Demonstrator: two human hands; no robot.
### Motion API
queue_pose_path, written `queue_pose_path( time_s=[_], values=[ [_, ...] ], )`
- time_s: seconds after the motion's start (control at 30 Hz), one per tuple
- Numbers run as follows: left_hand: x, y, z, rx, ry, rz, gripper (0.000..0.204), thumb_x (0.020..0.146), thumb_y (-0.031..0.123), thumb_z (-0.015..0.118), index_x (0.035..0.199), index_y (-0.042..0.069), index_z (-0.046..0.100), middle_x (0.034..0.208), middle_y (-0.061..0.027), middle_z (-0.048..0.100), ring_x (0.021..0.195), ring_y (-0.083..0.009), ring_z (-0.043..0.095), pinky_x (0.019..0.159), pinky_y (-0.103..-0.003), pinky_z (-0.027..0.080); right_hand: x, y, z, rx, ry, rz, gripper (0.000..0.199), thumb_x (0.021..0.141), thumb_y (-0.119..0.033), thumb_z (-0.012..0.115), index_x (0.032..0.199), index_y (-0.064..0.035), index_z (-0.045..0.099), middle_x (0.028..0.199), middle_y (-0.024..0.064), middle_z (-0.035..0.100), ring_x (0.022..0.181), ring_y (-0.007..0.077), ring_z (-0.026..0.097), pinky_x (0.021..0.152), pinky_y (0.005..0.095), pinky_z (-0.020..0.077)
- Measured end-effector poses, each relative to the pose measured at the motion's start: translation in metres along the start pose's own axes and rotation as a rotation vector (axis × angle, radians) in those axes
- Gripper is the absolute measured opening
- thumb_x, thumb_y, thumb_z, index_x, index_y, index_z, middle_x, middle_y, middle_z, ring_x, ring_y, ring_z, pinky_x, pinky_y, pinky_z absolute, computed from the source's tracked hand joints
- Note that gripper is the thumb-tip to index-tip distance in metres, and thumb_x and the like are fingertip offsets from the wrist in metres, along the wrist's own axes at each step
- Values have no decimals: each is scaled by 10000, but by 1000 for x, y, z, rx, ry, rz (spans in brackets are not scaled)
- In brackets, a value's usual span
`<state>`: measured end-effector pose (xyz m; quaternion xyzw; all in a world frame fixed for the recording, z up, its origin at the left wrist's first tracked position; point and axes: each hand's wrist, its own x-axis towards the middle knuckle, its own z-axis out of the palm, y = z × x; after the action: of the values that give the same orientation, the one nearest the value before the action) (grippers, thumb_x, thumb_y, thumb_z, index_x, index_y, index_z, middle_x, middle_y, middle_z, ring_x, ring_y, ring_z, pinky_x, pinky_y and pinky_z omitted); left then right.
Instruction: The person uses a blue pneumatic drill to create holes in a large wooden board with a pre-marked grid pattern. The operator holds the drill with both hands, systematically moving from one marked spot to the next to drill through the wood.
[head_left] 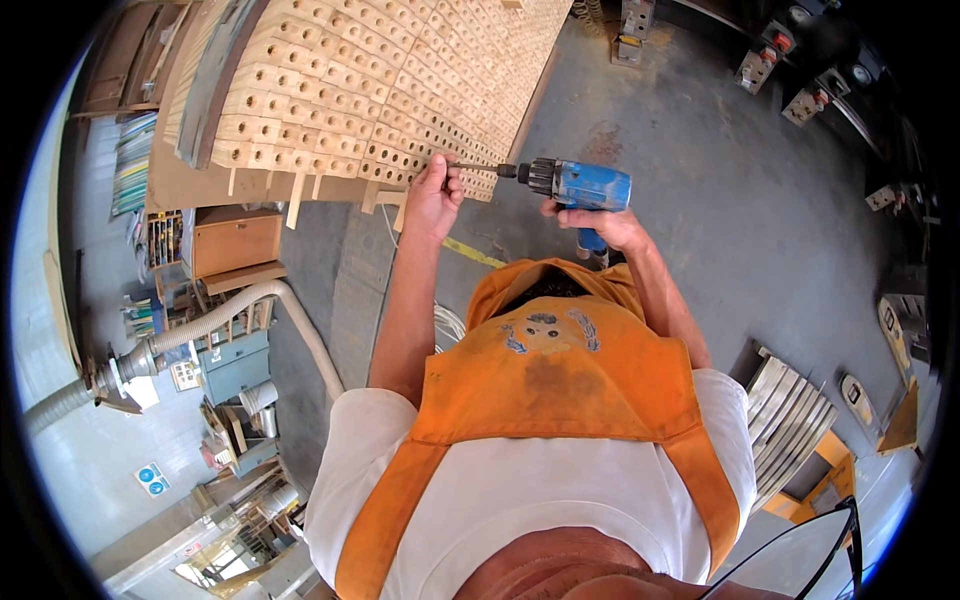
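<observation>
A blue cordless drill (592,186) with a black chuck lies sideways in my right hand (612,226), which is closed around its grip. From the chuck a long thin bit (480,167) points left. Its tip meets the closed fingers of my left hand (437,195); what they pinch there is hidden. Both hands are at the near edge of a large slanted panel (390,70) made of pale wooden blocks with rows of round holes. Several wooden strips (297,200) stick out below that edge.
Grey floor (680,140) stretches to the right, with machines (770,55) along the far right. A ribbed hose (240,300), a wooden cabinet (237,243) and shelves stand at left. Stacked curved slats (790,420) lie at lower right. A pale cable (450,328) coils near my left forearm.
</observation>
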<state>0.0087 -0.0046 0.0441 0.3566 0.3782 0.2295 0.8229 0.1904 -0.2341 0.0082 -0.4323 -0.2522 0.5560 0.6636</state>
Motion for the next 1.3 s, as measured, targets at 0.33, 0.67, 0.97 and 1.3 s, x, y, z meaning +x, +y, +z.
queue_pose_path(
  time_s=[0.33, 0.67, 0.97, 1.3],
  values=[
    [5, 1, 22, 67, 24, 48, 224, 967, 274, 556, 1035, 61, 565, 801, 9, 525, 611, -61, 447, 512, -194, 374, 5, 3, 6, -40, 60, 4, 261, 787, -27, 698, 1045, -50, 670, 971, 37, 697, 905, 133, 633, 818, 287, 503],
    [22, 10, 17, -394, -180, 42, 222, 973, 246, 528, 1147, 117, 580, 829, 11, 537, 636, -81, 451, 509, -214, 363, 42, 24, 38, 83, 98, -67, 257, 814, -50, 700, 1067, -46, 656, 985, 61, 691, 915, 155, 635, 780, 306, 513],
    [-2, -3, -2, 19, -38, -112, 215, 965, 72, 458, 1142, -29, 525, 944, -60, 566, 739, -123, 518, 640, -229, 442, 42, 11, 45, -38, 133, -132, 192, 805, -17, 697, 996, -37, 677, 920, 38, 704, 863, 120, 648, 790, 275, 516],
    [-10, -15, -17, 120, -37, -269, 280, 995, 294, 496, 1071, 35, 572, 798, 4, 549, 628, -69, 468, 532, -209, 389, 44, 6, 44, -76, 141, -69, 216, 814, -58, 709, 1027, -49, 676, 946, 43, 707, 890, 120, 644, 807, 280, 511]
  ],
)
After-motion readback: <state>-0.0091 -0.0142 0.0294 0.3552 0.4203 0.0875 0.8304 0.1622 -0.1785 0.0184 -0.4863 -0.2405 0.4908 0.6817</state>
